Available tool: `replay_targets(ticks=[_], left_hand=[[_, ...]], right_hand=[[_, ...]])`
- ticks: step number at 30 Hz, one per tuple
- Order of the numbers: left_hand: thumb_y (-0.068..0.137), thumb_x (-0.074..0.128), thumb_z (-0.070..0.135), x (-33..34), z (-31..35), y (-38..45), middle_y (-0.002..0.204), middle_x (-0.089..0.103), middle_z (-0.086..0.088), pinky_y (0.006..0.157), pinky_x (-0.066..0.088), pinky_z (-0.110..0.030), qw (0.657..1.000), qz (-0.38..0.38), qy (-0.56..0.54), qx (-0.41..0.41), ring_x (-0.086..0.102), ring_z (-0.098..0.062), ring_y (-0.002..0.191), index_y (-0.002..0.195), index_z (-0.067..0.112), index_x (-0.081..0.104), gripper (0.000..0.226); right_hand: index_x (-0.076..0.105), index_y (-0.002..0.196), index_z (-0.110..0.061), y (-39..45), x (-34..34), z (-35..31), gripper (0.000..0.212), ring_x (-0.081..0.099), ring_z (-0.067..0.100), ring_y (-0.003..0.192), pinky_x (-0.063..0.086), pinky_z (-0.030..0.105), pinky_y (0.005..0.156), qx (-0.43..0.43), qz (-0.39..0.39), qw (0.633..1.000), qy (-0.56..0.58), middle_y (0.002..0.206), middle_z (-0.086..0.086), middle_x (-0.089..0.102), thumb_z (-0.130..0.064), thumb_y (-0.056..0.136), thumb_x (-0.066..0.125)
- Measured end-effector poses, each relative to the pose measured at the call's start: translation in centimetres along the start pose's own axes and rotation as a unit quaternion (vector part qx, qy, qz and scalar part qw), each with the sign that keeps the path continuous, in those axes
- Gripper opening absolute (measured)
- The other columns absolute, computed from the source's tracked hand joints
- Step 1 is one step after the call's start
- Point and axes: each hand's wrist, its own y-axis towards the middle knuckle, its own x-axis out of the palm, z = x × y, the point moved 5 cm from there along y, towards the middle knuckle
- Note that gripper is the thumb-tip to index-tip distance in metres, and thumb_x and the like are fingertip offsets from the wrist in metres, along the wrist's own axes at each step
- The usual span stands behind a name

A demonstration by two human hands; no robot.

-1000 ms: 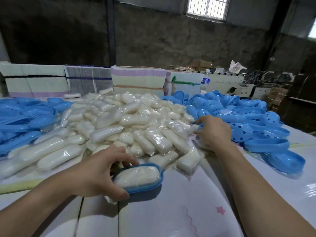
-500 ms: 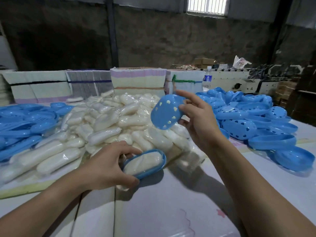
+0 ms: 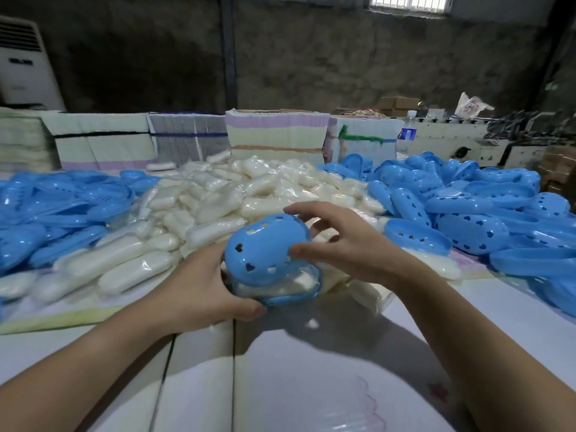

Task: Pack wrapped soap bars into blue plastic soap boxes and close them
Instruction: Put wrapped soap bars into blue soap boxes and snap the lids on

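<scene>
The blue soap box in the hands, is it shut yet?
Not yet. The holed lid sits tilted over the base, and the wrapped soap shows through the gap. The left hand holds the base; the right hand holds the lid.

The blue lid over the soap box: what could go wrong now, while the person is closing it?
1. The lid sits tilted over the bottom tray, which the left hand holds; pressed so, it may close crooked.
2. The clear wrap of the soap bar shows at the open edge and could be pinched in the seam.
3. The right hand holds the lid only with spread fingers, so it may slip.
</scene>
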Motion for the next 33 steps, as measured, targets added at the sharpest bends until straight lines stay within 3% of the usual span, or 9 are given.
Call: replay_targets(ticks=[5, 7, 9, 11, 16, 19, 23, 28, 33], left_hand=[[0.038, 0.076, 0.042, -0.1, 0.3, 0.0, 0.093, 0.075, 0.012, 0.083, 0.06, -0.044, 1.0, 0.025, 0.007, -0.003, 0.071, -0.013, 0.091, 0.101, 0.036, 0.068, 0.063], [0.041, 0.082, 0.031, 0.5, 0.7, -0.1, 0.097, 0.074, 0.018, 0.078, 0.06, -0.032, 1.0, 0.011, 0.009, 0.011, 0.07, -0.003, 0.09, 0.104, 0.041, 0.063, 0.067], [0.045, 0.089, 0.015, 1.0, 1.3, -0.3, 0.092, 0.067, 0.033, 0.062, 0.05, -0.009, 0.999, 0.01, 0.03, 0.036, 0.064, 0.012, 0.085, 0.095, 0.041, 0.062, 0.063], [0.048, 0.091, 0.012, 1.1, 1.8, -0.4, 0.09, 0.063, 0.038, 0.06, 0.044, -0.003, 0.998, 0.007, 0.046, 0.044, 0.06, 0.018, 0.083, 0.092, 0.042, 0.058, 0.062], [0.044, 0.08, 0.021, 0.4, 1.1, 0.0, 0.093, 0.074, 0.01, 0.068, 0.059, -0.033, 1.0, 0.01, -0.013, 0.013, 0.071, -0.011, 0.081, 0.102, 0.027, 0.071, 0.059], [0.051, 0.081, 0.015, -0.3, 0.2, 0.0, 0.091, 0.076, 0.009, 0.062, 0.055, -0.02, 0.996, 0.028, -0.075, -0.035, 0.07, -0.007, 0.071, 0.102, 0.028, 0.073, 0.054], [0.067, 0.088, -0.002, -0.9, 0.1, -0.1, 0.096, 0.078, -0.003, 0.069, 0.059, -0.027, 0.989, 0.042, -0.133, -0.047, 0.071, -0.013, 0.079, 0.105, 0.023, 0.075, 0.048], [0.061, 0.08, 0.009, -0.5, 0.6, -0.3, 0.1, 0.077, -0.012, 0.079, 0.058, -0.035, 0.979, 0.016, -0.198, -0.052, 0.072, -0.022, 0.084, 0.113, 0.021, 0.074, 0.053], [0.064, 0.077, -0.001, -0.6, 0.7, -0.2, 0.096, 0.078, -0.013, 0.07, 0.058, -0.023, 0.959, 0.022, -0.278, -0.051, 0.071, -0.018, 0.078, 0.112, 0.014, 0.073, 0.05]], right_hand=[[0.043, 0.143, -0.025, -0.6, 1.5, -1.1, 0.077, 0.038, -0.004, 0.124, 0.028, 0.008, 0.102, -0.116, -0.083, 0.985, -0.093, 0.14, -0.011, 0.046, -0.021, 0.076, 0.083], [0.044, 0.143, -0.024, -0.7, 1.8, -1.6, 0.078, 0.035, -0.002, 0.129, 0.025, 0.011, 0.107, -0.133, -0.09, 0.982, -0.103, 0.143, -0.011, 0.045, -0.02, 0.076, 0.083], [0.044, 0.143, -0.028, -0.8, 2.3, -2.0, 0.078, 0.032, 0.004, 0.132, 0.026, 0.021, 0.111, -0.142, -0.096, 0.978, -0.12, 0.144, -0.012, 0.043, -0.019, 0.075, 0.082], [0.043, 0.144, -0.03, -0.8, 3.0, -2.4, 0.078, 0.032, 0.008, 0.133, 0.027, 0.027, 0.112, -0.161, -0.107, 0.972, -0.135, 0.144, -0.014, 0.043, -0.018, 0.076, 0.079], [0.055, 0.135, -0.025, -0.9, 1.5, -2.8, 0.064, 0.047, 0.016, 0.116, 0.036, 0.035, 0.102, -0.19, -0.054, 0.973, -0.117, 0.124, -0.007, 0.059, -0.026, 0.076, 0.08], [0.053, 0.134, -0.035, -0.8, 0.9, -2.2, 0.064, 0.045, 0.013, 0.116, 0.036, 0.028, 0.099, -0.155, -0.038, 0.982, -0.102, 0.121, -0.009, 0.056, -0.04, 0.074, 0.076], [0.042, 0.142, -0.046, -0.7, 2.1, -1.7, 0.066, 0.035, 0.005, 0.13, 0.029, 0.025, 0.109, -0.123, -0.092, 0.985, -0.084, 0.139, -0.015, 0.046, -0.048, 0.081, 0.068], [0.038, 0.145, -0.04, -0.7, 2.3, -2.0, 0.068, 0.044, 0.003, 0.128, 0.034, 0.026, 0.109, -0.127, -0.067, 0.989, -0.041, 0.14, -0.015, 0.05, -0.044, 0.084, 0.068], [0.032, 0.151, -0.023, -0.6, 2.6, -1.9, 0.087, 0.049, 0.009, 0.127, 0.041, 0.03, 0.106, -0.136, -0.061, 0.988, -0.05, 0.138, -0.004, 0.051, -0.021, 0.079, 0.081]])
